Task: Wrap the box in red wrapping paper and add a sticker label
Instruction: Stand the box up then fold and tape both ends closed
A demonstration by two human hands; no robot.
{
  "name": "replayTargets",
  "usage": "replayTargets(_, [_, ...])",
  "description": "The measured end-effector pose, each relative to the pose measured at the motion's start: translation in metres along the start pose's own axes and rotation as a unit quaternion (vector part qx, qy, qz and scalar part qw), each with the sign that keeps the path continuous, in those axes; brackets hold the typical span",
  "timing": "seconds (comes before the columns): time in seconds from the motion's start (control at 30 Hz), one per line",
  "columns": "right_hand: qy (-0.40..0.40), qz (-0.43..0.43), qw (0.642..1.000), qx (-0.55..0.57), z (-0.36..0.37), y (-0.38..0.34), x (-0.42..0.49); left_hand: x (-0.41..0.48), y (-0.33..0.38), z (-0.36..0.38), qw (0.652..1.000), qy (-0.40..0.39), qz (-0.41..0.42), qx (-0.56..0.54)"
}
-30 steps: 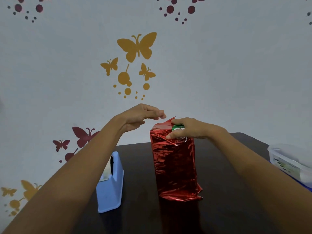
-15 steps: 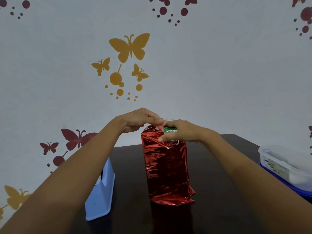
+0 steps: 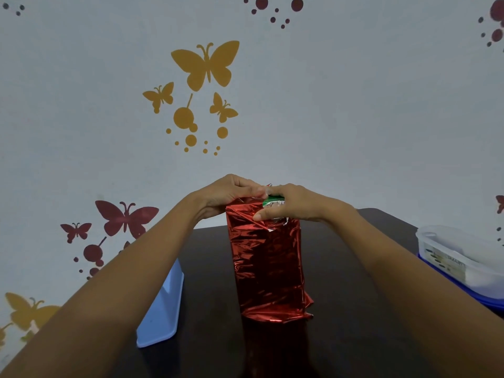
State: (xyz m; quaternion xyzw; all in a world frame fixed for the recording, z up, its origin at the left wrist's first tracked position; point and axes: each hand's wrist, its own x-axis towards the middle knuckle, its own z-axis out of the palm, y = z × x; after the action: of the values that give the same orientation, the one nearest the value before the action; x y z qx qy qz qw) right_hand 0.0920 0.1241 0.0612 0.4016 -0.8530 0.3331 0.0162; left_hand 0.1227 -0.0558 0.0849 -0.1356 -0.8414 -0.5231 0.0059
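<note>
At far R edge of table (image 3: 354,290): clear tub (image 3: 461,255) w/ a blue piece under it. Inside, something white; printed label on near wall; contents otherwise can't tell. Mid-table: box (image 3: 273,198), upright, long axis vertical, bottom end down on tabletop, top end up. Wrapped all round in crinkled red paper (image 3: 268,263); bottom end folded under, small flap sticking out at lower R. Top end not closed: bit of green box showing, silver underside of paper beside it. L hand (image 3: 226,193) at top L of box, fingers curled, pinching paper's upper edge. R hand (image 3: 296,204) on top R, fingers curled over top end, thumb flat against front face of paper, so gripping box top thru paper. Fingertips of both hands touching above box. Blue dispenser (image 3: 163,309) L of box, near but apart, partly behind L forearm. Butterfly decals on wall (image 3: 368,118) behind.
</note>
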Motion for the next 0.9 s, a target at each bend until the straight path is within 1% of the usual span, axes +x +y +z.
replayTargets(0.13, [0.001, -0.004, 1.000, 0.016, 0.0000, -0.0011, -0.0020, 0.0023, -0.0019, 0.0013, 1.000, 0.004, -0.002, -0.019])
replayTargets(0.37, [0.008, -0.004, 1.000, 0.017, 0.0002, -0.0011, -0.0015, 0.0041, -0.0011, 0.0022, 1.000, 0.003, -0.002, -0.018])
replayTargets(0.5, [0.014, -0.006, 1.000, 0.018, 0.0010, 0.0021, 0.0004, 0.0053, -0.0013, 0.0022, 1.000, 0.007, 0.012, 0.002])
replayTargets(0.67, [0.024, -0.013, 0.999, 0.043, 0.0018, 0.0020, -0.0012, 0.0068, -0.0051, 0.0026, 0.999, 0.018, 0.029, -0.014])
replayTargets(0.77, [0.024, -0.007, 0.998, 0.058, 0.0022, 0.0015, -0.0031, 0.0064, -0.0048, 0.0025, 0.999, 0.032, 0.025, 0.017])
replayTargets(0.83, [0.019, 0.000, 0.998, 0.060, 0.0019, -0.0002, -0.0056, 0.0067, -0.0032, 0.0027, 0.998, 0.023, 0.014, 0.054])
replayTargets(0.9, [0.013, 0.007, 0.998, 0.058, 0.0031, -0.0023, -0.0086, 0.0088, -0.0011, 0.0011, 0.998, 0.020, -0.004, 0.067])
